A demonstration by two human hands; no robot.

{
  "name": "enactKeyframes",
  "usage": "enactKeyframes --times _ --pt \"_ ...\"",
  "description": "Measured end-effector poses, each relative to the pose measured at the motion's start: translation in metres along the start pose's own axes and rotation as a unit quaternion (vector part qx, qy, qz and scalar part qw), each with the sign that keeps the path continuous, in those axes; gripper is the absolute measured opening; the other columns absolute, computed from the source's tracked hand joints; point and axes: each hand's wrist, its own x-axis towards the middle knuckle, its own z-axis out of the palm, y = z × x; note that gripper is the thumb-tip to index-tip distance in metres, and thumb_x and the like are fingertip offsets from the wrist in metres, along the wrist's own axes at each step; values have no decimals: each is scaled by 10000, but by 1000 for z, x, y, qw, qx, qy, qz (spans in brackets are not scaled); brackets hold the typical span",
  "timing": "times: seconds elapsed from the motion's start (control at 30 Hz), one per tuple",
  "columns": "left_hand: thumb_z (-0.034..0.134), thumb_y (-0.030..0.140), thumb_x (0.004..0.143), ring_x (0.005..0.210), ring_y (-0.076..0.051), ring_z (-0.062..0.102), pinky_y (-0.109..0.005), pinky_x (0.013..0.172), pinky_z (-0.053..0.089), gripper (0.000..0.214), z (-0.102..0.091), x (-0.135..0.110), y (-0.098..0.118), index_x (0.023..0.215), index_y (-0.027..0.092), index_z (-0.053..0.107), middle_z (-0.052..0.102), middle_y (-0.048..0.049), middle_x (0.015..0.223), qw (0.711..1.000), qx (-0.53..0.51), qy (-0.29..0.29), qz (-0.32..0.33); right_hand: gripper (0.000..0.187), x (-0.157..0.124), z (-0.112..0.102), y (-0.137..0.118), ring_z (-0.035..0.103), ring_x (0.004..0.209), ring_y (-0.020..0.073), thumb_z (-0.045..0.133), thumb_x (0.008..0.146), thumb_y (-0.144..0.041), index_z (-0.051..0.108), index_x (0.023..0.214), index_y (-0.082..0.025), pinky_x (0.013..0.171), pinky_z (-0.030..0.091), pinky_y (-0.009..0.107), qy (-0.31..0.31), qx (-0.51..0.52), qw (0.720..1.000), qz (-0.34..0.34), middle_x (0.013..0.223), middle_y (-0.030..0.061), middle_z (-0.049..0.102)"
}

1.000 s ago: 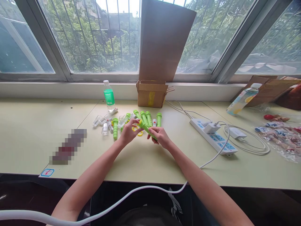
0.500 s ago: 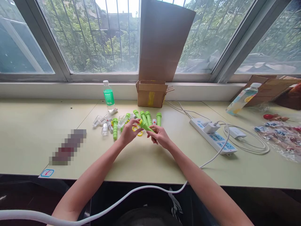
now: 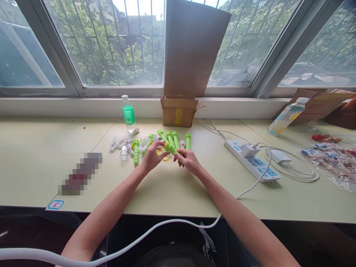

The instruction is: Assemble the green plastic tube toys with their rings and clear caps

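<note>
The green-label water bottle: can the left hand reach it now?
Probably yes: the green-label water bottle stands beyond the left hand, only low plastic parts between, though that hand grips a green tube.

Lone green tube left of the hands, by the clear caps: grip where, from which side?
Green tube: probably the near half of the shaft, from above, fingers across its sides. It lies flat on the table, pointing away, flared head at the far end; clear caps crowd its left side there. Left hand and right hand both grip the held tube.
</note>
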Motion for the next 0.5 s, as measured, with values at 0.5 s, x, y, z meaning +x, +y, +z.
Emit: enactKeyframes --times 0.5 --pt "699 284 742 815 -171 678 -340 707 597 245 2 -4 -4 917 194 554 663 -73 1070 1000 17 -11 6 353 -2 -1 1 392 375 68 611 755 -507 540 883 -186 366 334 222 -10 -15 1000 26 639 -1 620"
